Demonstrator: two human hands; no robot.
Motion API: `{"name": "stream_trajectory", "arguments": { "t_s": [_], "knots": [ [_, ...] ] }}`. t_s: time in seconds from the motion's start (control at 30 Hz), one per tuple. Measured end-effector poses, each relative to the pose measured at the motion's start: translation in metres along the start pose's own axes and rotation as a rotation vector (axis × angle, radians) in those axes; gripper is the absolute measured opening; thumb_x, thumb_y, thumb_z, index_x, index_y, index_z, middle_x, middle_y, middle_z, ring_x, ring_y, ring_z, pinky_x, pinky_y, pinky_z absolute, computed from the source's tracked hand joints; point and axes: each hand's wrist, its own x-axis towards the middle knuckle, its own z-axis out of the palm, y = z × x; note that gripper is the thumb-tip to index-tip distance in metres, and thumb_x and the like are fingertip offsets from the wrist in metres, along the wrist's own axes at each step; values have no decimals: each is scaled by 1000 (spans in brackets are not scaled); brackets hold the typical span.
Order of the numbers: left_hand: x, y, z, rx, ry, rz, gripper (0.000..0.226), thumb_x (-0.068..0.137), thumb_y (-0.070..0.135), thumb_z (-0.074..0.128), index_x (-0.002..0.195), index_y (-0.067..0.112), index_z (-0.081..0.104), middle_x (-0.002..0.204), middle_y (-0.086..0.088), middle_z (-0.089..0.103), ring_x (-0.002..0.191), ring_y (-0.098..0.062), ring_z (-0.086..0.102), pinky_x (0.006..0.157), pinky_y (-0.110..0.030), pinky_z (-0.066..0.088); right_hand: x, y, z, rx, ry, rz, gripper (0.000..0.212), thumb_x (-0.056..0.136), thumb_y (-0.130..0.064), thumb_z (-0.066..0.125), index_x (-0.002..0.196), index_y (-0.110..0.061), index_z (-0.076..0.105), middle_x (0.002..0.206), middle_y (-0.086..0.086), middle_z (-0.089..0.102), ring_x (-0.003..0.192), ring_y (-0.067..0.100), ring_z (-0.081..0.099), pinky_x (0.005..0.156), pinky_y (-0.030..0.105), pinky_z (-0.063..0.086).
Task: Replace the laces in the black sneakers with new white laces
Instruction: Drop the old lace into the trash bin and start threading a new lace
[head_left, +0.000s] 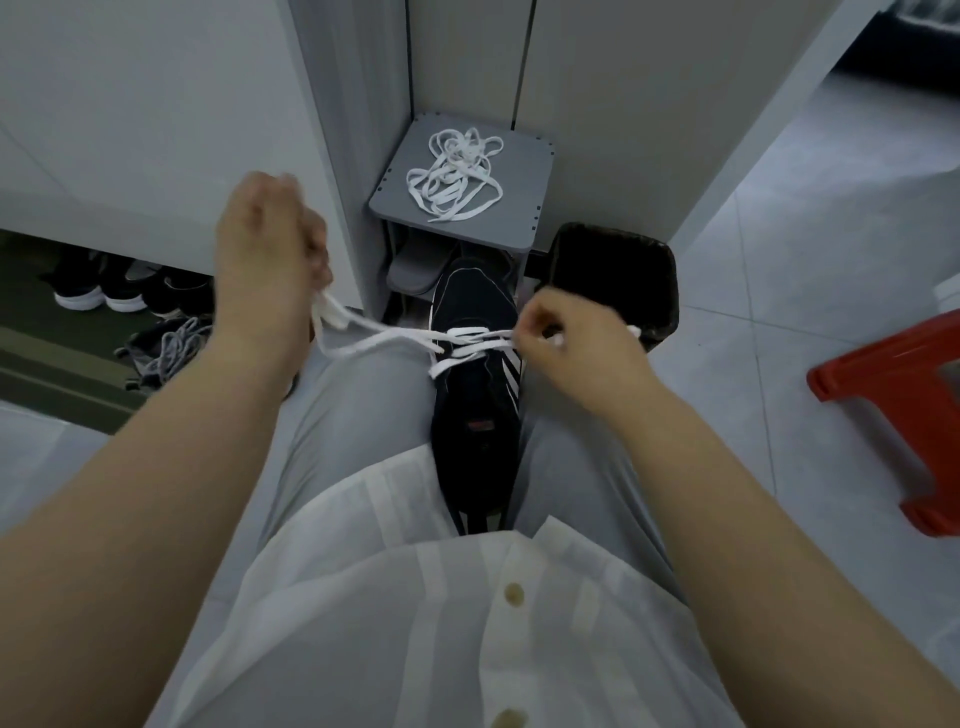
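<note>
**Sneaker, partly laced**

Head view. Your sneaker (475, 374) lay between your thighs, toe pointing away, with the white lace (384, 340) crossing its upper eyelets. Your left hand (270, 254) was clenched on one lace end, drawn up and to the left. Your right hand (566, 343) pinched the other end just beside the eyelets. A loose lace pile (457, 174) sat on the grey rack (530, 171) beyond; a black bin (660, 291) stood beside it.
</note>
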Motion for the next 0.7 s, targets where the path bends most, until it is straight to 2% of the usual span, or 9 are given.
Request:
{"name": "stream_trajectory", "arguments": {
  "t_s": [0.1,0.2,0.27,0.37,0.43,0.53,0.6,0.63,0.7],
  "knots": [
    [-8,-32,1,679,-358,165,11,90,28,55,89,22,46,73,3,50,60,-9,46,59,-25,35,-4,4,13,-258,-104,95,18,88,-43,55,94,-28,64,91,-8,65,88,13,57,70,28,42],
    [-13,-68,1,1178,-719,262,26,86,47,51,92,25,62,85,-3,54,90,-24,54,74,-28,33,-2,0,12,-36,35,59,18,89,-39,57,80,-28,68,76,-14,65,77,7,57,68,28,43],
    [-11,-74,0,1306,-733,302,45,84,62,39,96,29,68,88,-4,49,99,-32,49,80,-33,31,0,-1,6,182,130,44,27,88,-34,59,64,-25,63,56,-17,55,60,1,48,63,26,38],
    [-10,-60,0,964,-539,231,37,77,50,42,82,28,71,93,-4,50,101,-32,49,94,-40,36,2,-4,-7,371,229,68,44,90,-33,59,56,-6,52,46,-6,46,49,1,41,58,23,37],
    [-10,-49,2,718,-445,240,30,82,37,45,74,21,69,94,-3,53,99,-23,50,96,-31,37,4,-3,-15,438,264,85,43,88,-24,62,51,-13,42,43,-12,43,45,-1,38,54,17,34],
    [-11,-37,4,536,-230,253,29,92,23,46,87,3,66,89,-4,57,78,-8,53,75,-19,40,3,-7,-24,588,327,59,42,87,-9,61,52,-17,38,66,-9,50,56,-3,44,62,14,37],
    [-6,-29,0,454,-98,266,28,95,21,44,93,5,66,82,-2,57,66,5,50,67,-15,40,0,-15,-27,786,358,40,41,88,-5,56,53,-17,40,80,-3,63,71,-1,58,65,11,43],
    [-5,-23,-2,410,-56,302,28,96,22,42,89,9,67,80,-2,58,67,5,51,69,-15,43,-1,-18,-29,925,361,34,40,90,-6,54,54,-17,41,81,-2,67,76,4,61,65,13,46],
    [-2,-13,-6,245,-15,329,31,97,21,38,78,19,62,84,-5,62,83,-11,61,81,-24,51,-2,-21,-33,1214,327,14,41,92,-9,51,54,-21,45,66,-1,67,65,14,62,61,23,52]
  ]
}}
